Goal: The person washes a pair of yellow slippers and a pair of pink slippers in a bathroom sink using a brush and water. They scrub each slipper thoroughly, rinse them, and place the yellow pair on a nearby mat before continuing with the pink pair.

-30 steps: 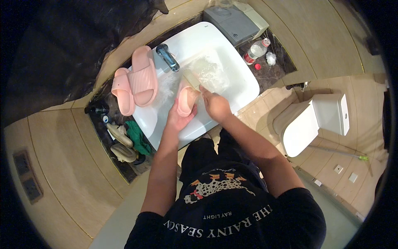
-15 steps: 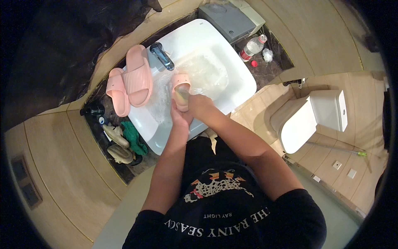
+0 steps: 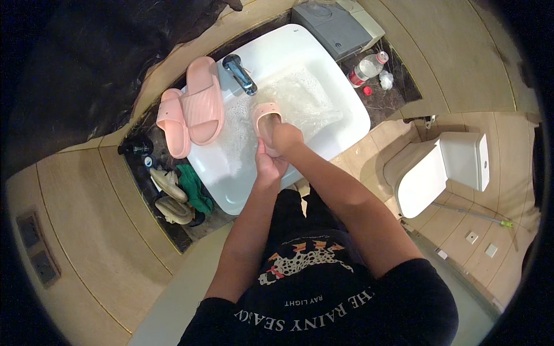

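Over the white sink, a small pink slipper is tilted with its strap end toward the faucet. My left hand is closed around its heel end from below. My right hand is closed and pressed to the slipper's footbed; whatever it grips is hidden under the fingers. Foamy, cloudy water churns in the basin beside the slipper. On the sink's left rim lie two more pink slippers, a large one and a smaller one.
Left of the sink, a green cloth and a pair of beige shoes lie on the dark counter. A plastic bottle, its red cap and a grey box stand at the right. A toilet is farther right.
The view has shifted, so the scene sits slightly farther right. My right hand has moved over the slipper's opening and now covers the yellowish thing that showed beside its fingers.
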Motion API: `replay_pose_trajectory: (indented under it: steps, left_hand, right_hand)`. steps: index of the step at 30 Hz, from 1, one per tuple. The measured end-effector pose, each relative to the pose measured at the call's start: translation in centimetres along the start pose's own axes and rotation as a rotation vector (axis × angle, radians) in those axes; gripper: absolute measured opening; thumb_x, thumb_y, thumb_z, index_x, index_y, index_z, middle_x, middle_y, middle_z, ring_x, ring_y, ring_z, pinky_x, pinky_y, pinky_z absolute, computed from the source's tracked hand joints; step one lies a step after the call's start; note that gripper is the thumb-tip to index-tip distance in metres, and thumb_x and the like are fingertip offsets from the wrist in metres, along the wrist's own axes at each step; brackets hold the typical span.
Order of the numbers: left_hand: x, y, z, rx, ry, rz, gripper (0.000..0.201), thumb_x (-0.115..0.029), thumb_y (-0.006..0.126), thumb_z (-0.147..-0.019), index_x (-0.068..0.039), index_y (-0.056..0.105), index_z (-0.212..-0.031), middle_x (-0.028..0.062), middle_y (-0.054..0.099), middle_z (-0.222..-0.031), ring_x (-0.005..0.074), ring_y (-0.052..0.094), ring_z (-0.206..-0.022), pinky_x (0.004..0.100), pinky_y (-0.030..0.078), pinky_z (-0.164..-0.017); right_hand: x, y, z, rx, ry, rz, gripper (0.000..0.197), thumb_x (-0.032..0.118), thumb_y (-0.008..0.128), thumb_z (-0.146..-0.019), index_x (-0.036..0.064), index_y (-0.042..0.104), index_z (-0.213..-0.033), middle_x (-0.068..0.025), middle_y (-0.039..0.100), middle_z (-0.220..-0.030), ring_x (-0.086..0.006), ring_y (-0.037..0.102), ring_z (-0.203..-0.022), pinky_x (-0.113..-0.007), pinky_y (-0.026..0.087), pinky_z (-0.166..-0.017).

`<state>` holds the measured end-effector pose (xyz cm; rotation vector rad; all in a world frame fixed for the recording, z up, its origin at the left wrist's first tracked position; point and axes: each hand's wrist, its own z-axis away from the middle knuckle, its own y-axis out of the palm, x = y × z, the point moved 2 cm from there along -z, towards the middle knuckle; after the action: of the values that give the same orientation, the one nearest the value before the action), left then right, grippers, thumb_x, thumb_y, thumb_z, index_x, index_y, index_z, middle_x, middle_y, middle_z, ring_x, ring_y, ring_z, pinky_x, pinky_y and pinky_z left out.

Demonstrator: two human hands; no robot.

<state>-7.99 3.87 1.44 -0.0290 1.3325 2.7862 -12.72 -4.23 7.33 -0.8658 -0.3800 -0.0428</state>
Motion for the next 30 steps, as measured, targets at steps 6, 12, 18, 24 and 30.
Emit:
replay_pose_trajectory:
  steps: [6,12,18,24,30]
  left_hand:
    - [0.7,-1.0,-1.5,0.011,0.060,-0.106,0.069,-0.060,0.028,-0.098,-0.006,0.036,-0.140,0.0172,0.049,-0.129,0.0338,0.048,-0.120,0.0457,0.038,-0.106]
    - [0.5,0.2,-0.4,-0.106,0.080,-0.041,0.072,-0.063,0.033,-0.095,-0.003,0.038,-0.134,0.0174,0.047,-0.123,0.0317,0.050,-0.113,0.0460,0.040,-0.103]
    - [0.3,-0.4,-0.5,-0.081,0.020,0.089,0.065,-0.060,0.040,-0.095,-0.005,0.044,-0.129,0.0144,0.052,-0.114,0.0302,0.052,-0.107,0.0459,0.042,-0.100]
    - [1.3,-1.0,-1.8,-0.050,0.049,0.105,0.060,-0.056,0.040,-0.096,-0.007,0.045,-0.131,0.0115,0.055,-0.121,0.0285,0.053,-0.113,0.0435,0.041,-0.101]
    - [1.3,1.1,-0.2,0.024,0.047,0.014,0.060,-0.054,0.039,-0.098,-0.008,0.042,-0.135,0.0115,0.050,-0.134,0.0277,0.048,-0.124,0.0426,0.038,-0.105]
  right_hand:
    - [1.3,3.3,3.2,-0.152,-0.167,0.190,0.042,0.029,0.042,-0.095,0.0077,0.047,-0.131,-0.0246,0.065,-0.105,-0.0397,0.065,-0.095,-0.047,0.050,-0.086]
    - [2.7,-3.7,9.9,0.048,-0.323,-0.024,0.041,0.021,0.042,-0.094,0.0112,0.045,-0.134,-0.0239,0.065,-0.100,-0.0430,0.065,-0.087,-0.050,0.052,-0.076]
    - [-2.5,-2.3,9.5,0.112,-0.280,0.158,0.052,0.016,0.043,-0.091,0.0095,0.037,-0.142,-0.0222,0.067,-0.086,-0.0388,0.066,-0.081,-0.049,0.052,-0.070]
    - [-2.1,-1.0,4.9,0.021,-0.175,0.164,0.050,0.017,0.046,-0.090,0.0080,0.041,-0.139,-0.0202,0.068,-0.087,-0.0373,0.067,-0.083,-0.047,0.053,-0.073]
    - [-1.1,0.8,0.1,-0.061,-0.223,0.232,0.049,0.019,0.050,-0.088,-0.0017,0.044,-0.132,-0.0167,0.069,-0.085,-0.0333,0.069,-0.081,-0.042,0.055,-0.071]
